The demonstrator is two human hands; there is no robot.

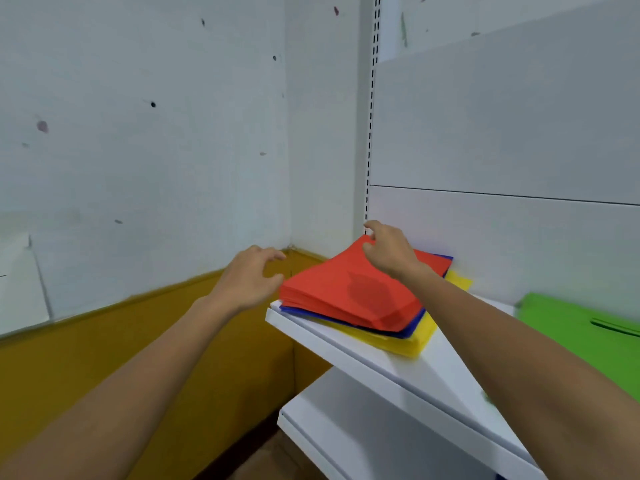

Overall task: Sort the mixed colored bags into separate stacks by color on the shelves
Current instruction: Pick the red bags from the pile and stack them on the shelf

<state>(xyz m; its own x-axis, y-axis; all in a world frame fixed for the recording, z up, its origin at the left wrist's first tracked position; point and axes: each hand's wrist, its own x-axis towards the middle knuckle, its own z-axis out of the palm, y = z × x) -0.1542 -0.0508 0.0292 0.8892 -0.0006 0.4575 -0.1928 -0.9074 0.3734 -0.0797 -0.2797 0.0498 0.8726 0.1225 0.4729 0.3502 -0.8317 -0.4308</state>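
Note:
A mixed pile of flat bags lies on the left end of the white shelf (349,344): red bags (332,289) on top, blue bags (414,329) under them, yellow bags (420,344) at the bottom. My right hand (388,252) hovers over the far corner of the red bags, fingers curled, thumb and fingertips at that corner; whether it pinches the top bag is unclear. My left hand (249,278) hangs just left of the pile's edge, fingers loosely curled, holding nothing. Green bags (571,327) lie further right on the same shelf.
A lower white shelf (346,410) sits beneath. The shelf's grey back panel (502,133) and slotted upright (369,161) stand behind the pile. A white wall (145,133) with a mustard-yellow base (138,341) closes in the left side.

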